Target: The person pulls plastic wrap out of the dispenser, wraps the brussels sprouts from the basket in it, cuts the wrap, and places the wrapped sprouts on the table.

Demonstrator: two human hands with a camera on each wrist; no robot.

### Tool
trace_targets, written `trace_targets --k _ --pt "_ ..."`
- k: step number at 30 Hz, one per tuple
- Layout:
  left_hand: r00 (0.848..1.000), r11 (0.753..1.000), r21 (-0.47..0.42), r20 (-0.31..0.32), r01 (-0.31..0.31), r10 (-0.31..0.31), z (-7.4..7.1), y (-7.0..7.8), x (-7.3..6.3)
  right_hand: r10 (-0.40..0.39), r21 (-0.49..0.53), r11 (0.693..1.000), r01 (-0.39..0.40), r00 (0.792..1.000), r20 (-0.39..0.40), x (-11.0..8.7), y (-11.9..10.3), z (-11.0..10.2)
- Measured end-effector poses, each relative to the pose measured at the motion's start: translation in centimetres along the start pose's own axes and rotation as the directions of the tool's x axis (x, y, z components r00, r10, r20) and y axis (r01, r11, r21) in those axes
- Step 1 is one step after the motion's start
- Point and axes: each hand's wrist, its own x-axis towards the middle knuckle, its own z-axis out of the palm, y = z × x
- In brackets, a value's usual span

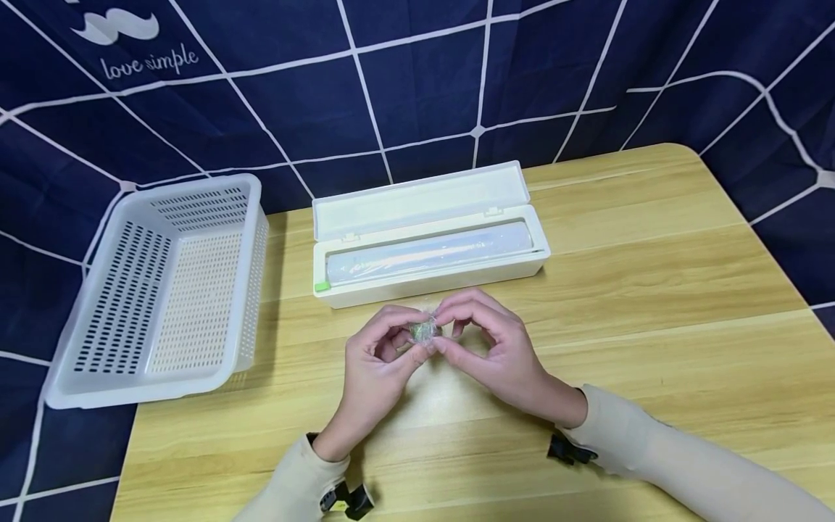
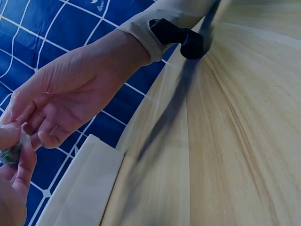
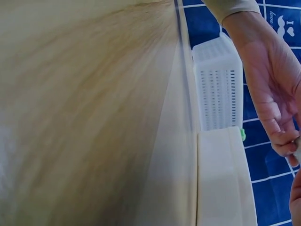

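Observation:
A small greenish lump in crinkled clear plastic film is held between both hands, just in front of a white box. My left hand pinches its left side between thumb and fingers. On the right side, the thumb and fingertips of my right hand grip the film. The left wrist view shows the wrapped lump at its left edge, partly covered by fingers; what lies inside the film is too blurred to name. Behind the hands, the white box has its lid raised and contains a roll of clear film.
A white perforated plastic basket stands at the left of the wooden table. A green piece sits at the box's left front corner. Dark blue curtain cloth with white lines hangs behind the table and at its sides.

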Motion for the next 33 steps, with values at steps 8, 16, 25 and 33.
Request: trace_targets --k 8,16,25,33 --pt "0.995 0.995 -0.019 -0.029 0.099 -0.099 0.14 0.27 0.05 -0.01 -0.024 1.0 0.01 1.0 -0.013 0.12 -0.03 -0.14" --pt "0.997 0.997 0.0 -0.011 0.08 -0.08 0.16 0.12 -0.06 0.003 -0.007 1.0 -0.003 1.0 -0.016 0.21 0.08 -0.24" --pt "0.999 0.998 -0.068 0.031 0.015 -0.013 0.12 -0.29 -0.35 0.067 0.052 0.996 -0.066 0.997 -0.025 0.39 -0.1 -0.19" --pt "1.0 0.997 -0.079 0.027 -0.004 0.007 0.07 -0.06 -0.12 0.119 0.081 0.99 -0.117 0.993 -0.019 0.47 -0.4 -0.09"
